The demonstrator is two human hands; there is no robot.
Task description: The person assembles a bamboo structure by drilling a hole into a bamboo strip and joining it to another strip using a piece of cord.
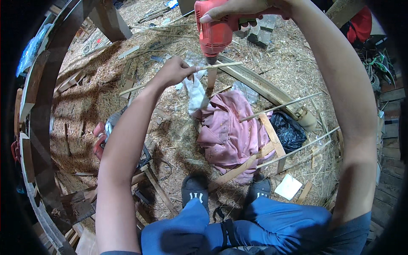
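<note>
My right hand [250,6] grips a red power drill [213,34] by its handle at the top of the view, with the chuck pointing down. Between the thumb and fingers of my left hand [174,72] is a thin, pale wooden strip [226,65]. One part of the strip runs right beneath the drill's nose; the other sticks out left behind my wrist. Whether the bit touches the wood cannot be made out. Below the strip, a pink cloth [229,123] lies crumpled on the ground in front of my feet.
Wood shavings and offcuts litter the ground. A black plastic bag [288,131] and long wooden rails [259,87] lie to the right of the cloth. Wooden slats [272,135] stand near my right foot. A curved wooden frame [40,127] rises along the left, with a red tool [99,144] nearby.
</note>
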